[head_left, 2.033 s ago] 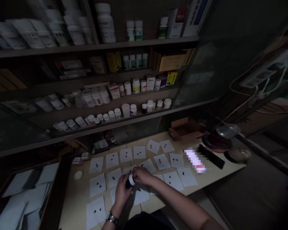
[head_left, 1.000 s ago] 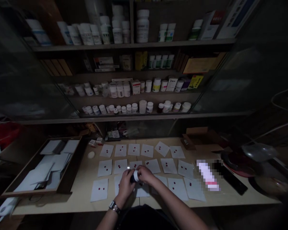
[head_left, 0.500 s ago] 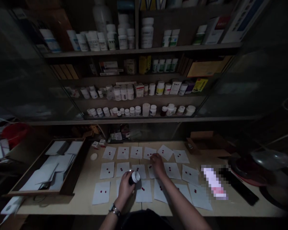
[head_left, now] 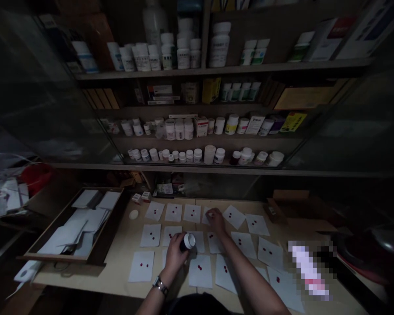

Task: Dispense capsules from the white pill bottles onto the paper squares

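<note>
Across the pale tabletop (head_left: 118, 245), as the head view gives it, white paper sheets (head_left: 200, 279) lie in 3 rows, most of those in plain sight bearing small dark-red pieces (head_left: 200, 267), often 2 to a sheet. The left hand (head_left: 174, 254) is closed round a dark bottle (head_left: 184, 243) with a white neck, just above the middle of the layout; its uncapped mouth tilts up and to the right.

What has changed is the right hand (head_left: 216, 222). 1 second ago its fingers were at the bottle's mouth; now it is well apart from the bottle, reaching over the back row at the 4th sheet from the left. Its fingers are bent and bunched fairly narrow, but I cannot tell whether anything is between them, nor whether they touch the paper. To my judgement, the work has passed from the bottle to that single sheet, while the left hand keeps the bottle steady and open.

Left of the sheets, a round white lid (head_left: 133, 214) lies flat, perhaps the bottle's own. 2 small boxes (head_left: 146, 197) stand behind it, and farther left a wooden drawer (head_left: 65, 257) holds more white paper.
</note>
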{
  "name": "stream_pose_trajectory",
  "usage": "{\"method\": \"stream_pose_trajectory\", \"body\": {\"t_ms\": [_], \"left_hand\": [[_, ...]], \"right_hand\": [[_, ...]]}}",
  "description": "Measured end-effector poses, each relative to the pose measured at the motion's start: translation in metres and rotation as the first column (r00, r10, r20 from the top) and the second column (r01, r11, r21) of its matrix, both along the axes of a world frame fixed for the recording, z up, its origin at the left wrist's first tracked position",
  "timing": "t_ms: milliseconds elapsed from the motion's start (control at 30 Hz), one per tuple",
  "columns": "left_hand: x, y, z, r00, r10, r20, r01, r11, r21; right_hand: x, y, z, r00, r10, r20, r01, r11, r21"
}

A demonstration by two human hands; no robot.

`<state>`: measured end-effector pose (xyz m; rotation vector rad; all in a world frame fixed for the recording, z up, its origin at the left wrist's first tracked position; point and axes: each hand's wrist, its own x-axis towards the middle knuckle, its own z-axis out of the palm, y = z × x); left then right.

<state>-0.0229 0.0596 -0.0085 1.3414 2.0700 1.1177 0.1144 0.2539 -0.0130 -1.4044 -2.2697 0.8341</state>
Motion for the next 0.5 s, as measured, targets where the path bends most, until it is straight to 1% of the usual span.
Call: {"method": "stream_pose_trajectory", "body": {"t_ms": [33,100,167,267,367,433,500], "left_hand": [[0.0,0.001,-0.001,1.0,-0.001,-0.003,0.001,1.0,-0.007],[0.002,0.004,-0.002,1.0,-0.011,-0.006,0.011,1.0,-0.023],[0.005,0.007,-0.001,0.999,-0.045,-0.002,0.045,0.999,-0.028],[0.012,0.01,0.002,0.988,-0.153,-0.01,0.153,0.988,-0.031],[0.017,0.012,0.006,0.964,-0.264,-0.04,0.261,0.963,-0.06],[0.021,0.012,0.007,0.952,-0.303,-0.049,0.298,0.951,-0.081],[0.023,0.011,0.006,0.947,-0.318,-0.053,0.312,0.945,-0.099]], "right_hand": [[0.0,-0.012,0.003,0.994,0.081,-0.08,-0.084,0.996,-0.038],[0.002,-0.039,0.008,0.942,0.255,-0.218,-0.275,0.959,-0.066],[0.006,-0.063,0.012,0.904,0.351,-0.243,-0.375,0.925,-0.06],[0.013,-0.081,0.019,0.892,0.434,-0.124,-0.446,0.89,-0.097],[0.02,-0.081,0.026,0.876,0.478,0.069,-0.458,0.867,-0.197],[0.023,-0.079,0.027,0.86,0.483,0.167,-0.441,0.866,-0.234],[0.024,-0.081,0.025,0.867,0.457,0.197,-0.41,0.88,-0.24]]}}
